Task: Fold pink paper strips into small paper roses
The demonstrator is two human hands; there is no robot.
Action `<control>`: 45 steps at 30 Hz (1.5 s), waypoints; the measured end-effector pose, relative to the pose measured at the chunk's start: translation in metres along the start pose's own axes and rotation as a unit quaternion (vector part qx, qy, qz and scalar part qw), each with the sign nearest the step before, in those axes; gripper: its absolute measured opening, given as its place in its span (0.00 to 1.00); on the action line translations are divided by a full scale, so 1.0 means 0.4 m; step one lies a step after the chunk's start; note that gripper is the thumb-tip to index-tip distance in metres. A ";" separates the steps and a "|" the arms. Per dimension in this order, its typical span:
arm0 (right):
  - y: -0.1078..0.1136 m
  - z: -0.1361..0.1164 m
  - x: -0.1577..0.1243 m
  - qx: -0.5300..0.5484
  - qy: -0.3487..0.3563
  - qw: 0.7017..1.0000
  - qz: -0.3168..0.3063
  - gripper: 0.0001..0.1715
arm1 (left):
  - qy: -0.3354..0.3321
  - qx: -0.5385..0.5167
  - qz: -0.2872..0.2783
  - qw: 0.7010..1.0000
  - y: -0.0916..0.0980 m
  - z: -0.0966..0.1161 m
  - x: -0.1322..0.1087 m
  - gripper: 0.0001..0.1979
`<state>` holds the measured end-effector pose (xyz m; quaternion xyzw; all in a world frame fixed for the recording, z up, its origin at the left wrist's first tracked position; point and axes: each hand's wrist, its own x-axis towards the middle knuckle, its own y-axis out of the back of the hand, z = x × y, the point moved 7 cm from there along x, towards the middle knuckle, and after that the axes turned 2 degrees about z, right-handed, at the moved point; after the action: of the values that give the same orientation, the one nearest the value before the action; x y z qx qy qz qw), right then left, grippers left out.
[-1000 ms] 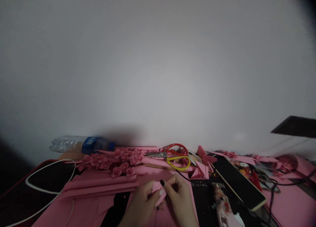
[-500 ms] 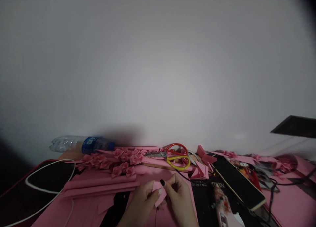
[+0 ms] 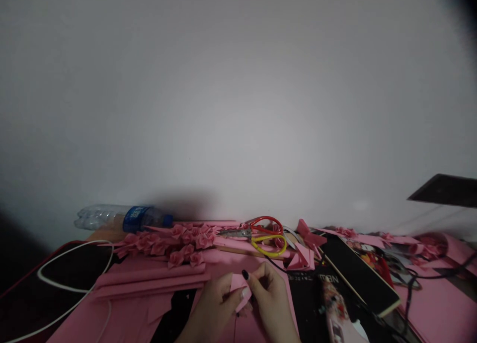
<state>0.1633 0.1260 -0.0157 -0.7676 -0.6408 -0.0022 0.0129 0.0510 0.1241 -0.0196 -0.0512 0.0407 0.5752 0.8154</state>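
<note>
Low in the middle of the head view, a small folded piece of pink paper (image 3: pixel 237 281) is held between both hands. My left hand (image 3: pixel 218 303) pinches its lower left part, thumb on top. On the other side my right hand (image 3: pixel 269 296) grips the right edge with thumb and fingertips. Both hands are closed, and some fingers hide behind the paper. Below them lies a pink paper sheet (image 3: pixel 246 330). Just beyond the hands rest scissors (image 3: pixel 244 232) with one red and one yellow handle, and a bunch of pink paper roses (image 3: pixel 186 241).
A clear plastic bottle (image 3: pixel 108 216) lies at the back left against the wall. Rolled pink paper (image 3: pixel 149 279) and a white cable (image 3: pixel 55 287) are on the left. To the right are a long black flat object (image 3: pixel 363 273), dark cords and more pink paper (image 3: pixel 441 303).
Almost nothing differs. The left thumb has shifted slightly down and right on the pink paper; everything else stays in place.
</note>
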 end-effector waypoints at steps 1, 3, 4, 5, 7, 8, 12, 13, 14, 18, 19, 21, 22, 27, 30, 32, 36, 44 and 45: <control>0.000 -0.003 0.000 0.000 0.001 1.000 0.003 0.16 | 0.000 0.000 0.001 1.000 0.001 0.001 0.000 0.08; -0.001 -0.005 0.001 0.003 -0.002 1.000 0.003 0.17 | -0.001 -0.002 0.003 1.000 0.001 0.006 -0.002 0.09; -0.003 -0.003 0.001 0.005 -0.007 1.000 -0.001 0.17 | 0.001 -0.005 0.005 1.000 0.001 0.008 -0.003 0.10; -0.006 -0.001 0.001 0.010 -0.012 1.000 -0.007 0.17 | 0.001 -0.007 0.006 1.000 0.001 0.010 -0.004 0.10; -0.009 0.004 0.002 0.014 -0.017 1.000 -0.016 0.16 | 0.001 -0.015 0.008 1.000 0.001 0.011 -0.005 0.11; -0.009 0.003 0.002 0.012 -0.013 1.000 -0.016 0.16 | 0.001 -0.023 0.007 1.000 0.001 0.010 -0.005 0.11; 0.002 -0.017 0.004 -0.003 0.016 1.000 0.009 0.16 | 0.004 -0.057 0.001 0.998 0.003 0.001 0.000 0.11; 0.004 -0.021 0.003 -0.001 0.020 1.000 0.015 0.16 | 0.005 -0.060 0.002 0.998 0.004 0.000 0.002 0.11; 0.006 -0.022 0.003 0.003 0.019 1.000 0.018 0.16 | 0.007 -0.063 0.007 0.998 0.007 0.000 0.003 0.12; -0.001 0.002 -0.002 0.030 -0.024 0.999 -0.004 0.18 | 0.018 -0.082 0.021 0.996 0.015 0.006 0.006 0.13; -0.009 0.010 -0.004 0.037 -0.037 0.998 -0.024 0.18 | 0.020 -0.087 0.022 0.996 0.016 0.006 0.006 0.14; -0.029 0.020 -0.007 0.046 -0.050 0.995 -0.074 0.19 | 0.020 -0.096 0.023 0.995 0.016 0.007 0.007 0.15; -0.039 0.022 -0.009 0.048 -0.052 0.993 -0.099 0.19 | 0.018 -0.100 0.023 0.995 0.016 0.007 0.008 0.16; -0.054 0.007 -0.012 0.053 -0.038 0.989 -0.136 0.18 | 0.013 -0.102 0.030 0.994 0.015 0.013 0.009 0.16; -0.059 -0.001 -0.014 0.086 -0.037 0.985 -0.144 0.18 | 0.002 -0.095 0.039 0.995 0.016 0.023 0.006 0.16; -0.062 -0.003 -0.015 0.110 -0.038 0.982 -0.147 0.18 | 0.000 -0.090 0.042 0.995 0.017 0.026 0.005 0.15; -0.056 -0.001 -0.012 0.120 -0.034 0.983 -0.135 0.16 | -0.005 -0.064 0.040 0.997 0.020 0.022 0.005 0.14; -0.046 0.011 -0.004 0.096 -0.023 0.989 -0.111 0.16 | -0.007 -0.032 0.034 0.999 0.020 0.024 0.001 0.16; -0.043 0.012 -0.003 0.085 -0.018 0.990 -0.109 0.16 | -0.008 -0.031 0.035 0.999 0.021 0.024 0.001 0.16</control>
<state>0.1459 0.1280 -0.0202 -0.6894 -0.7185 0.0645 0.0659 0.0434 0.1285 -0.0105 -0.0701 0.0184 0.6047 0.7931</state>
